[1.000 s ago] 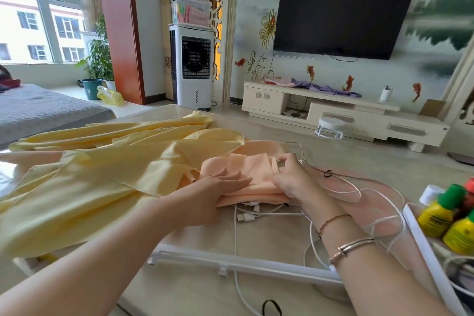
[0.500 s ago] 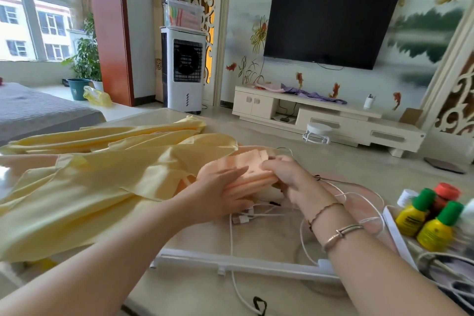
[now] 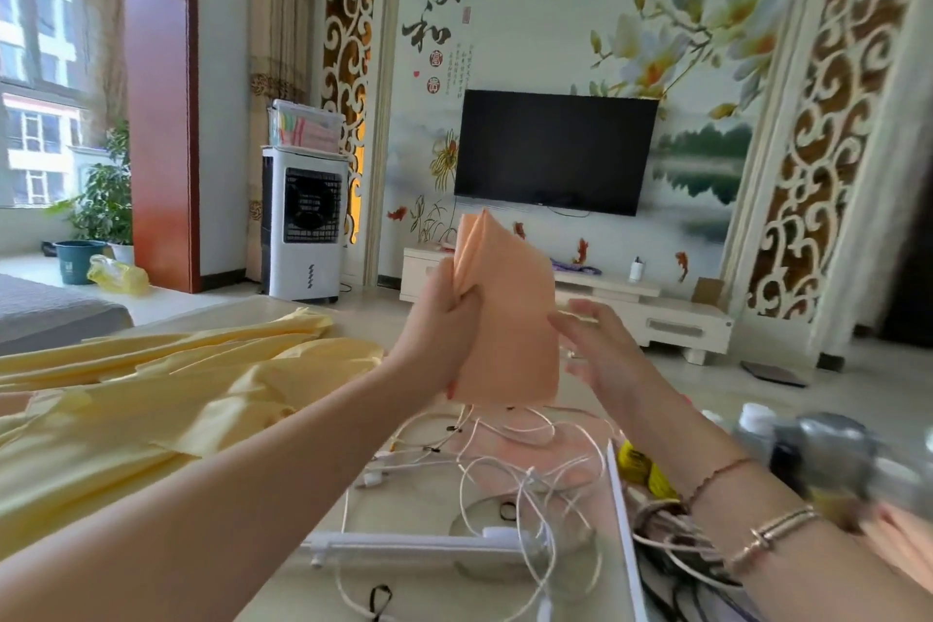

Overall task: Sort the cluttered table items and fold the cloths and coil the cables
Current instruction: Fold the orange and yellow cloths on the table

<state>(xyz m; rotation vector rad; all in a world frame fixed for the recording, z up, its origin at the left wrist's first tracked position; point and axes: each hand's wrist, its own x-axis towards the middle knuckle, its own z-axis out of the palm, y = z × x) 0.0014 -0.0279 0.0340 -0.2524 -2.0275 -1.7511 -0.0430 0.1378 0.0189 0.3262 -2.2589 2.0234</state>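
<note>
Peach cloth (image 3: 510,318), folded into a narrow upright packet, is held in the air above the table (image 3: 282,586), clear of the clutter, probably so its layers hang straight and the edges can be checked. The left hand (image 3: 444,333) grips its left edge, fingers curled round the fabric. The right hand (image 3: 595,343) hovers just beside the right edge, fingers spread and holding nothing, apparently ready to steady or smooth the packet. Directly beneath lie the white cables (image 3: 505,460), tangled and not yet coiled. To the left, the yellow cloth (image 3: 151,409) sprawls unfolded. At right, a white tray (image 3: 623,510) holds bottles, blurred here.
</note>
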